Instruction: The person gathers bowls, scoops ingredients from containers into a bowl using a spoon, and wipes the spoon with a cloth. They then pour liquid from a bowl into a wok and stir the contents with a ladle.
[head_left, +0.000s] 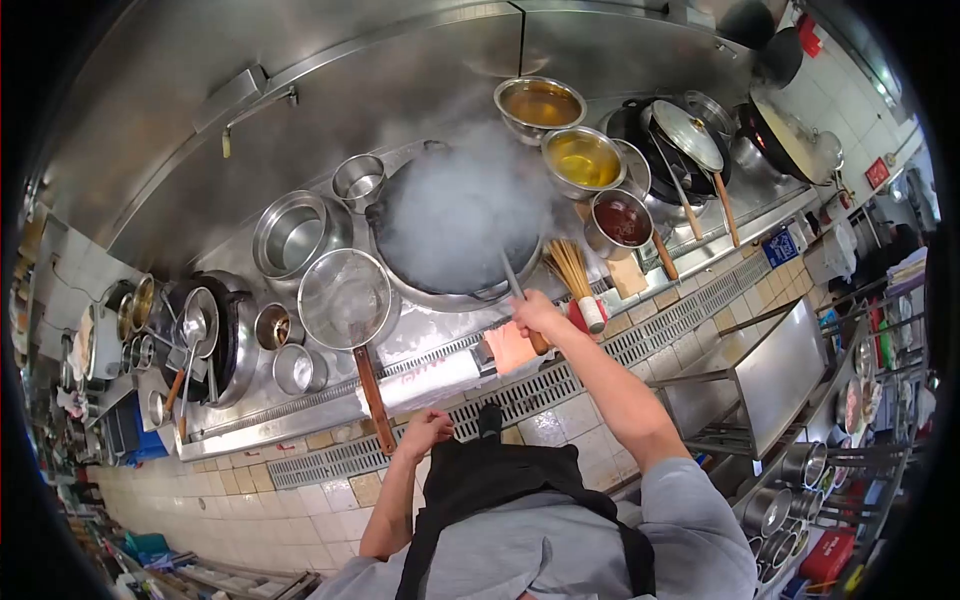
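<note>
My right hand (pixel 538 314) is wrapped round the wooden-ended handle of a long-handled wok tool (pixel 511 275). The tool slants into a large black wok (pixel 392 262), where thick white steam hides its head and the wok's contents. My left hand (pixel 428 432) hangs in front of the stove edge with its fingers curled in, nothing visible in them. Just left of it is the wooden handle of a round mesh strainer (pixel 346 298), which rests beside the wok. A bamboo wok brush (pixel 572 270) lies to the right of my right hand, near a folded orange cloth (pixel 512 346).
Steel bowls of yellow liquid (pixel 583 160) and amber liquid (pixel 541 103) stand behind right, near a pot of dark red liquid (pixel 621 220). A lidded wok (pixel 687 135) is farther right. Steel pots (pixel 292 236) and another wok (pixel 238 330) stand left. A floor grate (pixel 640 345) runs along the stove.
</note>
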